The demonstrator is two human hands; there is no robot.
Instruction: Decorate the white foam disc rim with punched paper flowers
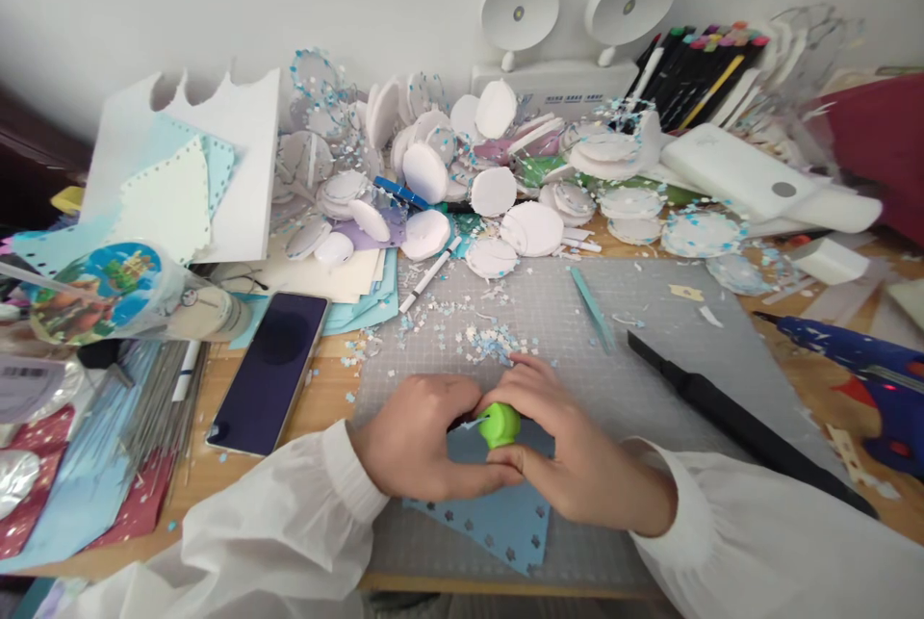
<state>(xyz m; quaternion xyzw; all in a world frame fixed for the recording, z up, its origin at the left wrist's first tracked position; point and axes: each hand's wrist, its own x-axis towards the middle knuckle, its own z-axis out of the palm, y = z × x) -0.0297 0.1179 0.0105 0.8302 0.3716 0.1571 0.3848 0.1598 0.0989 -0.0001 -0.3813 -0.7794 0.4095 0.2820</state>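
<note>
- Between the fingers of both hands, at the near edge of the grey cutting mat (pixel 650 330), sits a small green punch (pixel 500 424), pressed onto a blue paper sheet (pixel 498 518).
- The left hand (pixel 415 436) is curled closed around the left side of the green punch; its fingers wrap toward the punch and the thumb lies just under it.
- The right hand (pixel 570 446) is also closed on the punch, with the fingers over its top and far side.
- Just beyond the fingers lie many small paper cut-outs (pixel 483 345), and further away a heap of white round discs (pixel 498 191).
- To the left of the fingers, well apart, a phone (pixel 270 371) lies on the tabletop (pixel 332 402); to the right, a black ruler (pixel 736 417) and a blue glue gun (pixel 866 378).
- Risk, in my judgement: the sheet may slide under the pressure, so the hole lands over an older hole; a fingertip near the slot may be pinched.
- Hidden: the slot of the punch and the paper edge inside it are covered by the hands; I cannot tell how deep the sheet sits.
</note>
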